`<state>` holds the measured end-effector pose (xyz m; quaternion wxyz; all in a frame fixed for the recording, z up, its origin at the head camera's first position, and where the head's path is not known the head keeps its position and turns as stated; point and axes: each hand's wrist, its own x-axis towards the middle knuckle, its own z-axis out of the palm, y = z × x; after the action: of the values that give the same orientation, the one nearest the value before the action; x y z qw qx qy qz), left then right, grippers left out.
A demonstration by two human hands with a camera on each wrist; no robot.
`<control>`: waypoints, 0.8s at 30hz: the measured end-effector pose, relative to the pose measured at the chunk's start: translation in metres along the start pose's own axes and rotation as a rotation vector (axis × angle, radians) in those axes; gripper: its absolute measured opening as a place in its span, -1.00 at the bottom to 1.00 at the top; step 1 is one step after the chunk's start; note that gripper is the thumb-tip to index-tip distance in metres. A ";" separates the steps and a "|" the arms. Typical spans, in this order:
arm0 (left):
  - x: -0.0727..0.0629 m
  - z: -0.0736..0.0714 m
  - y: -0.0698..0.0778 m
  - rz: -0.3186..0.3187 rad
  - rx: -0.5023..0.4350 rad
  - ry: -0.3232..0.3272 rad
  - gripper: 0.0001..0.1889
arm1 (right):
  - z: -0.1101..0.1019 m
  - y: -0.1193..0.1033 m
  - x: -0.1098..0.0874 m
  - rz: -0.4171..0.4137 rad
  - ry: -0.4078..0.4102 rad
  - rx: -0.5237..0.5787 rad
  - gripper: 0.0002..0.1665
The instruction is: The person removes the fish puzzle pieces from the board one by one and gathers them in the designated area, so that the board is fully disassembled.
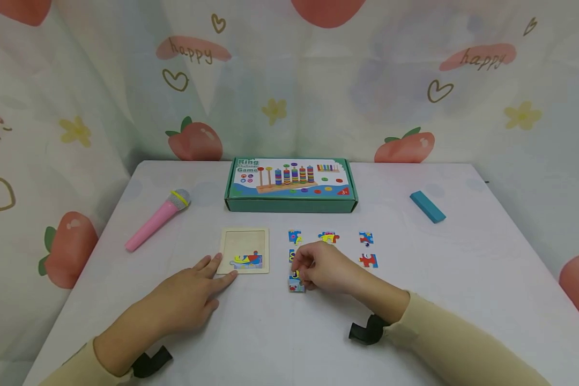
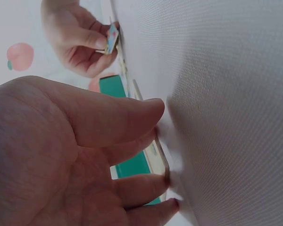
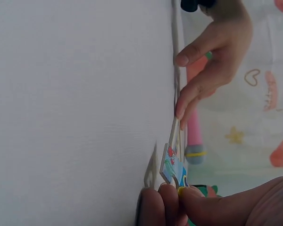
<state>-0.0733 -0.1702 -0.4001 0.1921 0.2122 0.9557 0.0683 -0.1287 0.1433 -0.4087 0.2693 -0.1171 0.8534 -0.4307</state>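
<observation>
My right hand (image 1: 330, 268) pinches a jigsaw puzzle piece (image 3: 173, 165) between thumb and fingers; a small red crab shows on it. In the right wrist view the piece is tilted up off the white table. My left hand (image 1: 188, 295) lies with fingers spread, its fingertips on the lower left corner of a shallow wooden puzzle tray (image 1: 245, 231). Joined pieces (image 1: 248, 261) fill part of the tray's bottom. Loose pieces lie right of the tray: a blue one (image 1: 295, 236), a yellow one (image 1: 328, 237) and a red one (image 1: 368, 260). Another (image 1: 291, 255) is partly covered by my right hand.
Behind the tray stands a green Ring Challenge Game box (image 1: 291, 205). A pink toy microphone (image 1: 156, 222) lies at the left and a teal block (image 1: 427, 207) at the right. One more loose piece (image 1: 366, 237) lies at the back right of the puzzle pieces.
</observation>
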 end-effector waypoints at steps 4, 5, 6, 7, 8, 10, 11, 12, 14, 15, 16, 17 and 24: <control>0.000 -0.001 0.001 -0.003 -0.003 -0.009 -0.34 | 0.006 0.002 -0.004 0.000 0.042 -0.062 -0.80; 0.000 -0.001 0.001 -0.004 -0.004 -0.011 -0.34 | 0.007 0.002 -0.004 0.000 0.059 -0.088 -0.80; 0.000 -0.001 0.001 -0.005 -0.004 -0.012 -0.34 | 0.009 0.003 -0.004 0.000 0.076 -0.116 -0.79; 0.001 -0.001 0.001 -0.006 -0.003 -0.011 -0.34 | 0.010 0.003 -0.005 -0.003 0.093 -0.147 -0.79; 0.000 -0.001 0.001 -0.006 -0.002 -0.010 -0.34 | 0.012 0.004 -0.005 -0.006 0.110 -0.175 -0.78; 0.000 0.000 0.001 -0.006 -0.001 -0.006 -0.34 | 0.014 0.004 -0.005 -0.010 0.140 -0.219 -0.78; 0.000 0.000 0.001 -0.006 -0.001 -0.004 -0.34 | 0.015 0.004 -0.005 -0.013 0.151 -0.237 -0.77; 0.000 0.000 0.001 -0.006 -0.001 -0.002 -0.34 | 0.016 0.004 -0.005 -0.018 0.159 -0.253 -0.78; 0.000 0.000 0.000 -0.006 -0.002 0.001 -0.34 | 0.018 0.004 -0.005 -0.028 0.177 -0.281 -0.78; 0.000 0.001 0.000 -0.007 -0.002 0.001 -0.34 | 0.019 0.004 -0.006 -0.033 0.185 -0.295 -0.78; 0.000 0.001 0.000 -0.008 -0.003 0.002 -0.34 | 0.020 0.003 -0.006 -0.038 0.194 -0.311 -0.78; 0.000 0.001 0.000 -0.008 -0.003 0.002 -0.34 | 0.021 0.003 -0.006 -0.044 0.201 -0.327 -0.79; 0.000 0.002 -0.001 -0.004 0.000 0.010 -0.34 | 0.024 -0.005 -0.007 -0.071 0.253 -0.420 -0.83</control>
<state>-0.0727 -0.1708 -0.4020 0.1877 0.2101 0.9570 0.0687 -0.1101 0.1272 -0.4140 0.1150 -0.1455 0.9464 -0.2644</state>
